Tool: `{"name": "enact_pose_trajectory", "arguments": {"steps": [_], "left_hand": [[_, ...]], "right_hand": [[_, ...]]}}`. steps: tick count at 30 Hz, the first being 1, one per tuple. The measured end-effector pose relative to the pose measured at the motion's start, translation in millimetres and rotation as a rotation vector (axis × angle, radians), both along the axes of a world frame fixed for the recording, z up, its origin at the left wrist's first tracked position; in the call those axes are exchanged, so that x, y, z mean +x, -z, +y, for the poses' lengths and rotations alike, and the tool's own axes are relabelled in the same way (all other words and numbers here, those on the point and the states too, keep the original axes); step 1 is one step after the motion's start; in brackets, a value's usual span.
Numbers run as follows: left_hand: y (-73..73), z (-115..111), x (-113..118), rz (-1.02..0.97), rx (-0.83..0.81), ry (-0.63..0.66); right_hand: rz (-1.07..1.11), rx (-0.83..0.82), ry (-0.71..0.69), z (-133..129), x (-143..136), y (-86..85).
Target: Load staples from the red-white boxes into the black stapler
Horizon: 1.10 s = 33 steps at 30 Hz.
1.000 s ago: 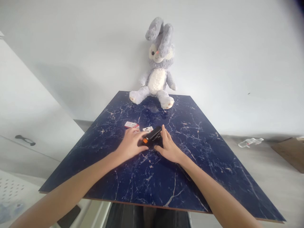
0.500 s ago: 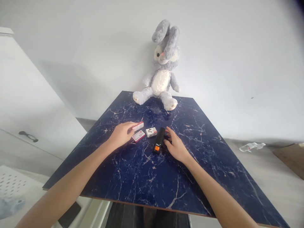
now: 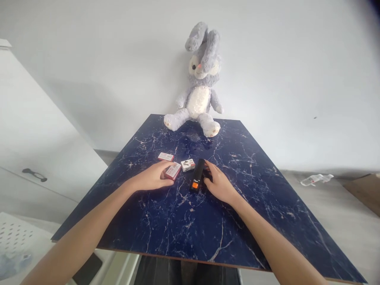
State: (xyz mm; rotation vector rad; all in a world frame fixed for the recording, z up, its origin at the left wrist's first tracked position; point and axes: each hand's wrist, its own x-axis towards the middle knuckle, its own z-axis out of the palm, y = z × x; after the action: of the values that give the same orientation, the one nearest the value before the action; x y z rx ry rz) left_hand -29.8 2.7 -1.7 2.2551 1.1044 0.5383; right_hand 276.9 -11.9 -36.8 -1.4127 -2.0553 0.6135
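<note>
My left hand (image 3: 152, 178) lies on the dark blue marble table (image 3: 190, 229) with its fingertips closed on a small red and white box (image 3: 173, 171), which sits slightly tilted. A second red and white box (image 3: 165, 156) lies flat just beyond it. A small white box (image 3: 188, 165) rests between them and a black stapler-like device with an orange button (image 3: 197, 176). My right hand (image 3: 219, 183) rests on the table at the device's right side, fingers spread and touching it without holding it.
A grey plush rabbit (image 3: 199, 91) sits at the table's far edge against the white wall. A white cabinet with a dark handle (image 3: 34, 174) stands to the left. On the floor to the right lies a plastic bottle (image 3: 316, 179).
A second ago both hands held the black device. It now lies on the table. My left hand moved left to the boxes, left the far one and took the nearer red box.
</note>
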Motion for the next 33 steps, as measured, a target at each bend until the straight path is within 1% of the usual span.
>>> {"name": "enact_pose_trajectory", "arguments": {"steps": [2,6,8,11,14,17,20,24,27,30,31,33], "left_hand": [[3.0,-3.4,5.7,-0.028,-0.036,0.022],[10.9,-0.9,13.4,-0.063,-0.059,0.001],[9.7,0.7,15.5,-0.053,-0.104,0.0],[3.6,-3.1,20.8,0.028,-0.162,0.008],[1.3,-12.4,31.0,0.063,-0.085,0.0],[5.4,-18.4,41.1,0.024,-0.017,-0.025],[10.4,-17.8,47.1,0.0,-0.048,-0.055],[12.6,-16.7,52.1,-0.025,-0.081,-0.056],[12.1,-20.4,55.8,-0.031,-0.023,-0.039],[11.2,-20.0,53.1,-0.019,0.083,0.014],[11.0,-16.8,49.2,-0.011,0.13,0.009],[11.7,-5.1,36.0,0.022,0.25,-0.087]], "right_hand": [[0.005,0.0,-0.003,0.0,-0.1,0.1],[0.001,0.011,-0.003,0.2,-1.0,1.1],[-0.004,0.013,-0.006,0.6,-1.1,2.4],[-0.002,0.011,-0.012,2.0,0.3,5.2],[0.018,0.012,-0.029,3.9,2.9,6.9],[0.045,0.007,-0.035,5.0,4.1,6.1],[0.098,-0.02,-0.06,3.8,2.1,3.3],[0.158,-0.027,-0.151,-0.7,-3.7,-0.2],[0.167,-0.03,-0.167,-3.3,-6.5,-0.2],[0.172,-0.03,-0.17,-3.5,-6.7,2.0],[0.174,-0.026,-0.177,-3.2,-6.5,2.8],[0.171,-0.019,-0.182,-2.6,-6.0,3.9]]}}
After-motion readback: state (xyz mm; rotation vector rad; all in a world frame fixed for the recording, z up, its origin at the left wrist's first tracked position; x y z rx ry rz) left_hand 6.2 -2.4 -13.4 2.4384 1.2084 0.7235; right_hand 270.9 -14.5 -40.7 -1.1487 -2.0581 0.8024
